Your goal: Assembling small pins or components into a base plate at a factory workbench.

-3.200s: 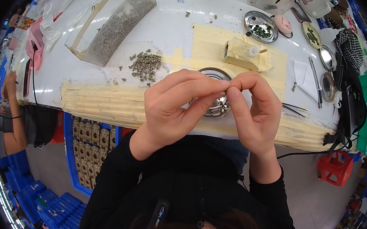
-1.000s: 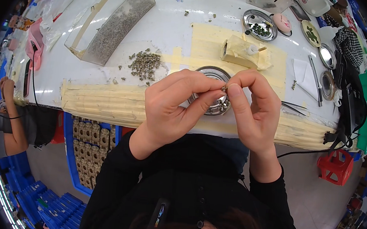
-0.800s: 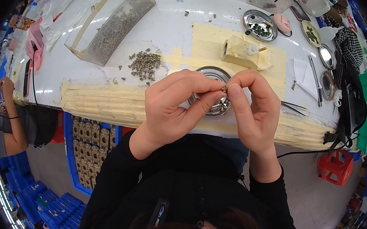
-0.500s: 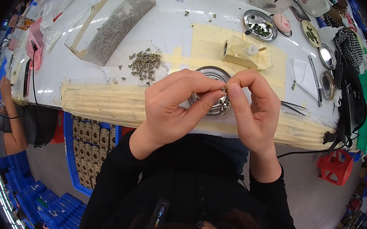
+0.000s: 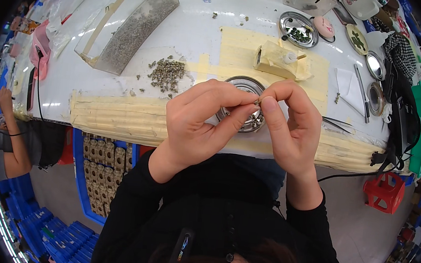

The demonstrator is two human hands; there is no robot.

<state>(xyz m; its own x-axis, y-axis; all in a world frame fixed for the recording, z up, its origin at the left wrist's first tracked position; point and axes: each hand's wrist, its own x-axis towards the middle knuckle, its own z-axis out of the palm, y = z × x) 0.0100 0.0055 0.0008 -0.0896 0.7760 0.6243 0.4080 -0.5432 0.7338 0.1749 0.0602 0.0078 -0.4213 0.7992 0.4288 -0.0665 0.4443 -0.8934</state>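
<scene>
My left hand [image 5: 207, 116] and my right hand [image 5: 292, 126] meet fingertip to fingertip above a round metal dish [image 5: 244, 82]. Between the pinched thumbs and forefingers is a small metal part [image 5: 257, 102], mostly covered by the fingers, so its exact kind does not show. Both hands are closed on it. More small shiny parts lie in the dish below, partly hidden by my fingers. To the left of my left hand a pile of small metal parts [image 5: 167, 74] is spread on the table.
A clear bin of tiny parts [image 5: 134, 28] stands at far left. A tape-covered block [image 5: 278, 59] sits beyond the dish. Tweezers [image 5: 337, 124] lie right of my right hand, near a pen [image 5: 361, 93]. A metal plate with dark green pieces [image 5: 299, 29] is at far right.
</scene>
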